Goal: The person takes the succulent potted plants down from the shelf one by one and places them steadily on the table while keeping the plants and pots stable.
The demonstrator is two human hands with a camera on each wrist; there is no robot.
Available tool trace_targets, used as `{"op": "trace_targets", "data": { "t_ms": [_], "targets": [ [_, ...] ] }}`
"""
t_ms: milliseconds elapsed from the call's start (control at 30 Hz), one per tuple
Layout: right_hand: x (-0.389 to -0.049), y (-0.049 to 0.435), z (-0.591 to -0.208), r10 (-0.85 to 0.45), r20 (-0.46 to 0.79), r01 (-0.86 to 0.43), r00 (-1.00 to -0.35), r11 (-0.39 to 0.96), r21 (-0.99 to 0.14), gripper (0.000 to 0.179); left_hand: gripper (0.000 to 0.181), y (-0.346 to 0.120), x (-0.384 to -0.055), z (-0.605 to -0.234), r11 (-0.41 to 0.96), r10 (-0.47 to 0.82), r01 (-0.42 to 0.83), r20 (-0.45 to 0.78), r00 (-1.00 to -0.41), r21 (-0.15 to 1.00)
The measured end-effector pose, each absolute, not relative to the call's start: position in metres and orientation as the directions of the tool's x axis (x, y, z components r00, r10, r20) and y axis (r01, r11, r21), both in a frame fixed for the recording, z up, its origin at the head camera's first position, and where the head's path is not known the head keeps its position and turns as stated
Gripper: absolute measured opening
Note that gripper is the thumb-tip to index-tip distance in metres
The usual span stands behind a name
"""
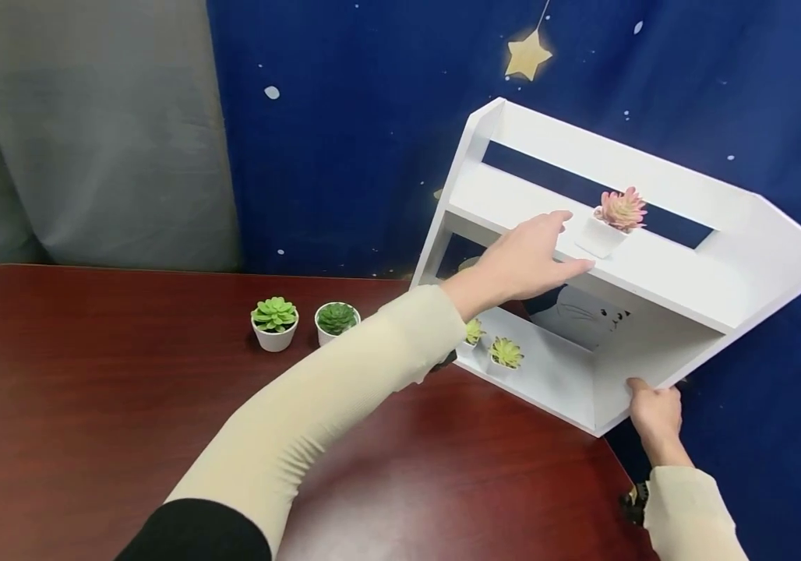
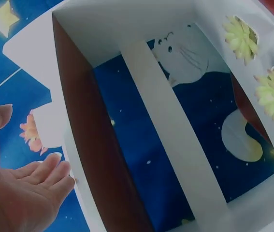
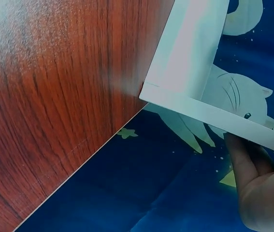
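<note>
A white two-tier shelf (image 1: pixel 779 253) stands at the table's right end, looking slanted in the head view. On its upper board sits a pink succulent (image 1: pixel 622 209) in a white pot. My left hand (image 1: pixel 523 257) reaches to this pot with thumb and fingers spread apart; in the left wrist view a gap shows between the hand and the pot. My right hand (image 1: pixel 656 413) grips the shelf's right side panel low down, thumb inside and fingers outside. Small yellow-green succulents (image 1: pixel 506 352) line the lower board, partly hidden by my left forearm.
Two green potted succulents, a lighter one (image 1: pixel 274 319) and a darker one (image 1: pixel 336 319), stand on the brown wooden table (image 1: pixel 127 405) left of the shelf. Behind hangs a blue curtain (image 1: pixel 344 156) with stars and a cat print. Right of the shelf, the table edge drops off.
</note>
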State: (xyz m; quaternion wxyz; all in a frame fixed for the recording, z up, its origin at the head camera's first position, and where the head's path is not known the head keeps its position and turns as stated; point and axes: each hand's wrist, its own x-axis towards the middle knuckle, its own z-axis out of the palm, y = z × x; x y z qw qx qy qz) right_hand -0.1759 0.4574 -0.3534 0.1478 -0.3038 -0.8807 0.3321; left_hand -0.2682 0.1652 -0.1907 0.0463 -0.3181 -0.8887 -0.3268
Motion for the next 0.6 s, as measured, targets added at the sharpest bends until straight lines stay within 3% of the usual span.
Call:
{"op": "trace_targets", "data": {
  "t_ms": [333, 600],
  "targets": [
    [-0.172, 0.459, -0.357, 0.627, 0.048, 0.428, -0.778, 0.583, -0.691, 0.057, 0.078, 0.201, -0.27, -0.191, 0.64, 0.474, 0.545, 0.279, -0.835, 0.542],
    [-0.173, 0.458, -0.358, 0.624, 0.026, 0.431, -0.781, 0.568, -0.701, 0.059, 0.091, 0.24, -0.266, -0.19, 0.779, 0.198, 0.342, 0.31, -0.93, 0.527]
  ]
}}
